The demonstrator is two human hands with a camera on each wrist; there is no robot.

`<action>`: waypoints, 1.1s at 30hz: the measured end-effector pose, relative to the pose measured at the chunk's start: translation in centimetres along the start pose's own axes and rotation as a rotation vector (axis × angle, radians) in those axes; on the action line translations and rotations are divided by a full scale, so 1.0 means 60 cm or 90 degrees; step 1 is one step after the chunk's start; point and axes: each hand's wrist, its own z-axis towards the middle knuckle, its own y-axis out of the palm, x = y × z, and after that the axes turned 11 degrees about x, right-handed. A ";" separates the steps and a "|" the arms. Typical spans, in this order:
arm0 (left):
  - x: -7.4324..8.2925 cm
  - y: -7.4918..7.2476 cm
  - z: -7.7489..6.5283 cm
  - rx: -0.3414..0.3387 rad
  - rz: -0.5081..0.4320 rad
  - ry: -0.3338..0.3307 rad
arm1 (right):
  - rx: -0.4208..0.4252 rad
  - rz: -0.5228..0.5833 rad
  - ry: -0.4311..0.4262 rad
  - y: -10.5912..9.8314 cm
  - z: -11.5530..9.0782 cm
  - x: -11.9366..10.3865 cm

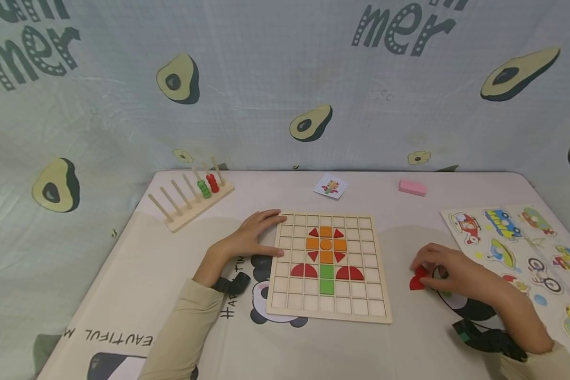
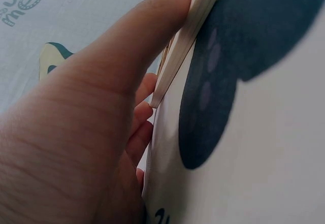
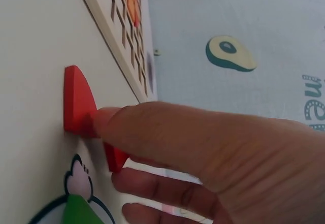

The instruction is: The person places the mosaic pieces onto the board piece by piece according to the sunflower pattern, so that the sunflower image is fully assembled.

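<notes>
My left hand (image 1: 254, 235) rests at the left edge of a wooden grid board (image 1: 285, 311), thumb and forefinger spread and touching its rim. In the left wrist view the thumb (image 2: 162, 10) presses on the board's side. Orange, red and green pieces lie in the board's middle cells, with red quarter-circles (image 1: 296, 271) flanking a green square (image 1: 326, 271). Right of the board, my right hand (image 1: 448, 272) pinches at two red quarter-circle pieces (image 3: 81, 102) close over the tabletop. Its thumb overlaps one piece; the other (image 3: 116, 158) shows between thumb and fingers.
A peg stand (image 1: 195, 211) with green and red beads is at the back left. Behind the board lie a pattern card (image 1: 331, 186) and a pink block (image 1: 412, 188). A picture puzzle board (image 1: 494, 211) with vehicles lies at the right, beside the right hand.
</notes>
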 end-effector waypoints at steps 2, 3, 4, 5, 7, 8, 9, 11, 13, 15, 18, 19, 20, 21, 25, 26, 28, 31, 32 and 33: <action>0.000 -0.001 0.000 0.001 0.001 0.001 | 0.023 0.002 -0.026 0.006 0.003 -0.002; 0.000 -0.001 0.000 0.000 0.001 0.001 | 0.033 0.005 -0.037 0.010 0.005 -0.003; 0.000 -0.001 0.000 -0.001 0.003 0.001 | 0.042 0.008 -0.049 0.014 0.007 -0.005; -0.001 -0.002 0.000 -0.001 0.004 0.000 | 0.048 0.015 -0.060 0.017 0.009 -0.007; -0.001 -0.003 0.000 0.000 0.006 0.000 | 0.046 0.029 -0.067 0.022 0.015 -0.012; -0.001 -0.004 0.000 0.000 0.005 -0.001 | 0.044 0.038 -0.068 0.025 0.018 -0.014; -0.001 -0.004 0.000 0.001 0.005 -0.002 | 0.039 0.045 -0.070 0.026 0.021 -0.018; 0.000 -0.005 -0.001 0.004 0.004 -0.001 | 0.023 0.058 -0.068 0.029 0.028 -0.024; 0.000 -0.005 0.000 0.005 0.004 0.000 | 0.005 0.061 -0.064 0.032 0.035 -0.030; 0.000 -0.004 0.000 0.004 0.004 0.000 | -0.015 0.056 -0.063 0.034 0.042 -0.036; -0.001 -0.002 0.001 0.001 0.006 0.003 | -0.032 0.046 -0.063 0.039 0.052 -0.043; -0.001 -0.001 0.001 0.001 0.006 0.004 | -0.035 0.042 -0.064 0.041 0.055 -0.045; -0.001 -0.001 0.001 0.001 0.006 0.005 | -0.034 0.041 -0.069 0.043 0.058 -0.047; -0.001 0.000 0.001 0.001 0.006 0.005 | -0.034 0.040 -0.073 0.046 0.061 -0.049; -0.001 0.000 0.002 0.002 0.006 0.004 | -0.036 0.048 -0.085 0.055 0.070 -0.054; -0.001 0.000 0.002 0.002 0.006 0.003 | -0.037 0.052 -0.088 0.057 0.073 -0.055; 0.000 0.000 0.003 0.002 0.006 0.002 | -0.043 0.059 -0.092 0.061 0.077 -0.058; 0.000 0.000 0.002 0.002 0.006 0.002 | -0.051 0.067 -0.095 0.067 0.083 -0.064; 0.000 0.000 0.002 0.003 0.005 0.001 | -0.054 0.067 -0.096 0.069 0.086 -0.066; -0.001 0.000 0.002 0.003 0.006 0.001 | -0.058 0.067 -0.097 0.072 0.087 -0.069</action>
